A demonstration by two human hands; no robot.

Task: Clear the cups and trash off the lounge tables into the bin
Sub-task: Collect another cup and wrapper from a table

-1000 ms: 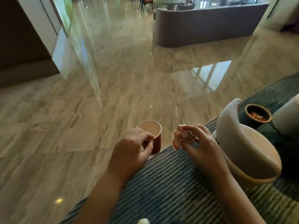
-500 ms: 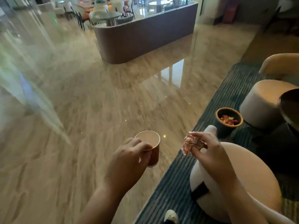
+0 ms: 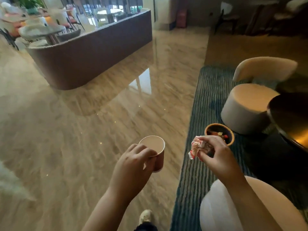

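My left hand grips a brown paper cup by its rim and side, holding it upright over the marble floor. My right hand pinches a crumpled red and white wrapper. Just beyond that hand, a small round bin with a wooden rim stands on the striped carpet, with colourful trash showing inside. The wrapper is held just left of the bin's near edge.
A cream chair back is at the lower right under my right arm. Another cream chair and a dark round table stand at the right. A curved brown partition lies ahead on the marble floor. My shoe shows at the bottom.
The view has swung left to right and I have stepped forward. The bin has come closer to my right hand. Both hands keep hold of the cup and wrapper.
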